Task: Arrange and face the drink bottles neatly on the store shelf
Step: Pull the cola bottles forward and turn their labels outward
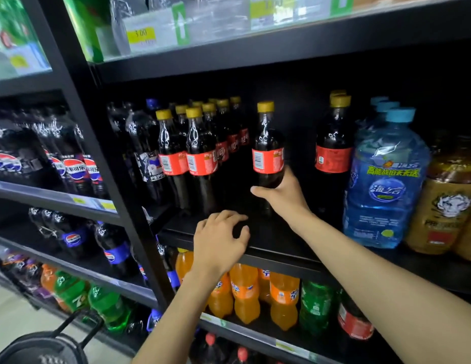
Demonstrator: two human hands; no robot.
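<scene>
A cola bottle (267, 151) with a yellow cap and red label stands upright on the black middle shelf (276, 243), its barcode side facing me. My right hand (281, 195) is wrapped around its lower body. My left hand (218, 240) hovers over the shelf's front edge with fingers curled and apart, holding nothing. A cluster of several matching cola bottles (200, 153) stands to the left. A taller cola bottle (333, 151) stands to the right, across a gap.
Large blue water jugs (384, 179) and amber tea jugs (444, 206) fill the shelf's right end. Pepsi bottles (74, 169) sit in the left bay. Orange soda bottles (245, 292) and green bottles (316, 306) line the shelf below. A black basket (45, 348) sits at bottom left.
</scene>
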